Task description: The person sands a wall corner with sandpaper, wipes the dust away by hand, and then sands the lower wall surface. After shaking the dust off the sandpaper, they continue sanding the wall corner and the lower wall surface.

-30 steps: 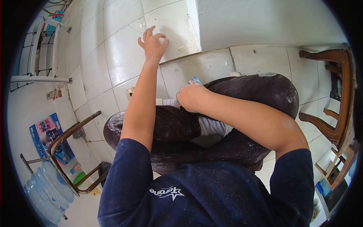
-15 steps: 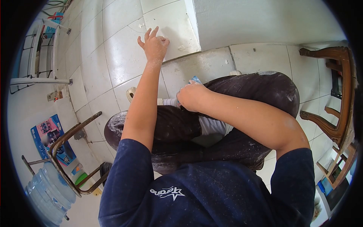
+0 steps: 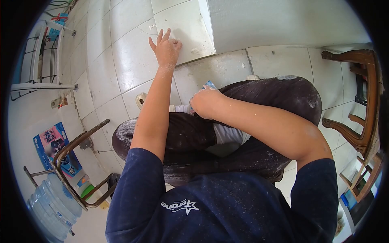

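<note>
My left hand (image 3: 166,52) is stretched forward over the pale tiled floor (image 3: 133,52), by the raised tile edge. Three of its fingers are spread out, while the index finger and thumb look pinched together; whatever may lie between them is hidden. White dust marks the fingers and wrist. My right hand (image 3: 206,103) is closed near my knee, around a crumpled blue-and-white plastic packet (image 3: 209,84). Only the packet's top pokes out above the fist, and the rest is covered by the fingers.
White crumbs (image 3: 152,26) dot the tiles. A white wall block (image 3: 283,24) stands ahead. Wooden chairs (image 3: 369,101) line the right side. To the left are a metal-framed stool (image 3: 60,156), a large water bottle (image 3: 54,206), a printed box (image 3: 56,146) and a white rack (image 3: 44,86).
Almost nothing differs. The spread fingers of my left hand have shifted very slightly; my right hand keeps its grip on the packet in the same place.
</note>
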A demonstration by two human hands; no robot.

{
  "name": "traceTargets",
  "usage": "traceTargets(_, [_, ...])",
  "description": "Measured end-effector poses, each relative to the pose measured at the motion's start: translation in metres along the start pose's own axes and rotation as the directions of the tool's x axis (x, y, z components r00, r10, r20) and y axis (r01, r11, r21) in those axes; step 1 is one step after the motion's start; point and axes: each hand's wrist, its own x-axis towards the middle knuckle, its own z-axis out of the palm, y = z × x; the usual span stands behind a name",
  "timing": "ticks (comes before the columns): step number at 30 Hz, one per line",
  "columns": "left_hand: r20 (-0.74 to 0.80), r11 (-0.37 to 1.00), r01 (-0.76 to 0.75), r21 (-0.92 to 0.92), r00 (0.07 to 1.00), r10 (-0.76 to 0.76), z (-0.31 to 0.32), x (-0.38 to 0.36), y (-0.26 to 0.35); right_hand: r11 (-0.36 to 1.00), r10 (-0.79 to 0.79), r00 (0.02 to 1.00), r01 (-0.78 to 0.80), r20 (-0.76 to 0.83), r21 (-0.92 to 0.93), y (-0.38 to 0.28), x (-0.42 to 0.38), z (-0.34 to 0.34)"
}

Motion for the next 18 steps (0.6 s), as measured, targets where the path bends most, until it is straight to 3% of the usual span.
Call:
traceTargets(4, [0.002,1.000,0.003,-0.028,1.000,-0.003,0.005,0.001,-0.002,0.999,0.036,0.996,-0.039,0.087,0.025,-0.002,0.003,-0.003])
traceTargets(7, [0.076,0.977,0.160,-0.142,0.986,-0.150,0.005,0.010,-0.006,0.999,0.035,0.996,-0.037,0.080,0.022,-0.002,0.000,-0.005])
traceTargets(13, [0.189,0.931,0.327,-0.163,0.936,-0.295,-0.005,0.015,-0.018,0.999,0.049,0.993,-0.048,0.112,-0.009,-0.003,0.003,-0.007])
traceTargets(18, [0.206,0.949,0.279,-0.149,0.947,-0.246,-0.004,0.013,-0.018,0.999,0.019,0.994,-0.023,0.104,0.035,-0.002,0.001,-0.009])
